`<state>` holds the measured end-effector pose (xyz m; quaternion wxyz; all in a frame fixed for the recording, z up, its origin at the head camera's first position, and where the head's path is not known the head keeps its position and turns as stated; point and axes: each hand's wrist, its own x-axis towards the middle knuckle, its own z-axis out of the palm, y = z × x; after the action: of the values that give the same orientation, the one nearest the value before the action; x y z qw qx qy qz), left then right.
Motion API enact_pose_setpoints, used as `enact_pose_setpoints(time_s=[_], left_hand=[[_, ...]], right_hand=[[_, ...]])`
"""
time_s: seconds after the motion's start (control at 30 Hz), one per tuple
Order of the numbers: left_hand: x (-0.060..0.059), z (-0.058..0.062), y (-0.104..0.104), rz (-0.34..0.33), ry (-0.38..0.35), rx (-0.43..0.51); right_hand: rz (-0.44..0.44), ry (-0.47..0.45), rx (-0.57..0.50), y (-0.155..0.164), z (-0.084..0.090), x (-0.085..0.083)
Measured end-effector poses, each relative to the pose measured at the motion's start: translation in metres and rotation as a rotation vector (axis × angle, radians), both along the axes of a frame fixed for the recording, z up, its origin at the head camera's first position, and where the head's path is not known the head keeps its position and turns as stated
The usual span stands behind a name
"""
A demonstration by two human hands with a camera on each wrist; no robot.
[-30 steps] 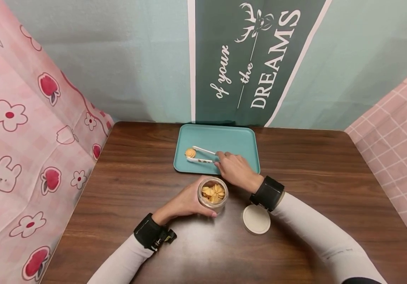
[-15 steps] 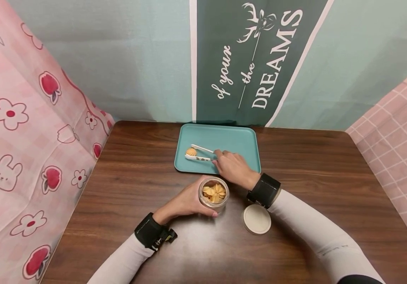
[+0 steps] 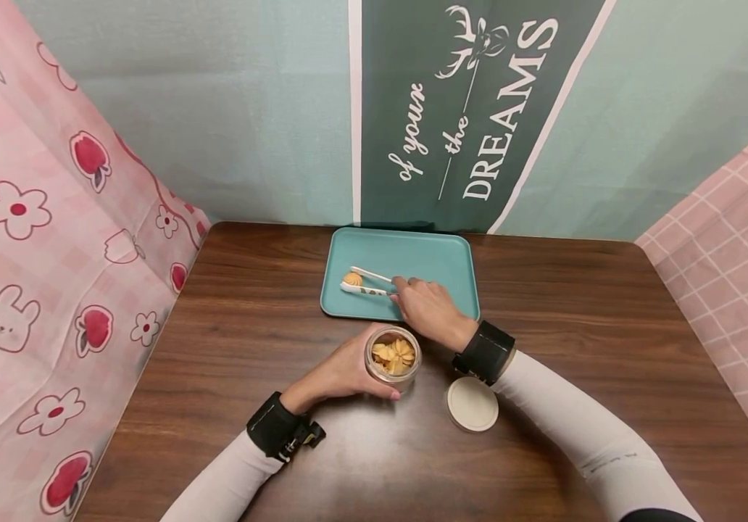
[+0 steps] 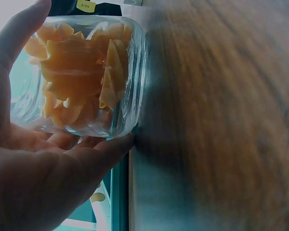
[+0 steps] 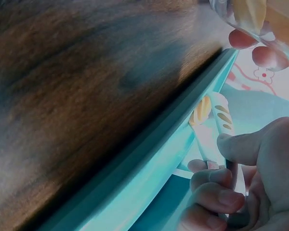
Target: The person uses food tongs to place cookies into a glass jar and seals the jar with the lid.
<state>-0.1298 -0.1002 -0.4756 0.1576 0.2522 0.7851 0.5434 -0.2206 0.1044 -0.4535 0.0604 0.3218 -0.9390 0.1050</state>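
My left hand (image 3: 346, 368) is wrapped round a clear jar (image 4: 137, 77) that stands without its lid. Swirled yellow cookies (image 3: 392, 355) fill part of it. Over the teal tray (image 3: 426, 254), my right hand (image 3: 431, 308) grips white tongs (image 3: 370, 291), thumb on one arm and fingers curled on the other side. The tong tips point left, one on each side of a single round cookie (image 3: 351, 278) at the tray's left part. In the right wrist view that cookie (image 5: 201, 111) shows beside the slotted tong end (image 5: 222, 113).
A round cream lid (image 3: 472, 404) lies on the wooden table (image 3: 250, 290), right of the jar and close to the right forearm. Behind the tray hangs a green curtain (image 3: 269, 145); pink cloths (image 3: 61, 254) flank the table.
The tongs and right hand have shifted slightly up and to the left, and the cookie sits a little further right between the tips. Left hand and jar keep their place.
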Motion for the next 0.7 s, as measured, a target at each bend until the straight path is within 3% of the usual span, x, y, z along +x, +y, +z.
enact_pose_setpoints(time_s=[0.7], left_hand=[[-0.0010,-0.0021,0.0006,-0.005,-0.020,0.006]], right_hand=[[0.005,0.049,-0.020,0.0067,-0.0004,0.0065]])
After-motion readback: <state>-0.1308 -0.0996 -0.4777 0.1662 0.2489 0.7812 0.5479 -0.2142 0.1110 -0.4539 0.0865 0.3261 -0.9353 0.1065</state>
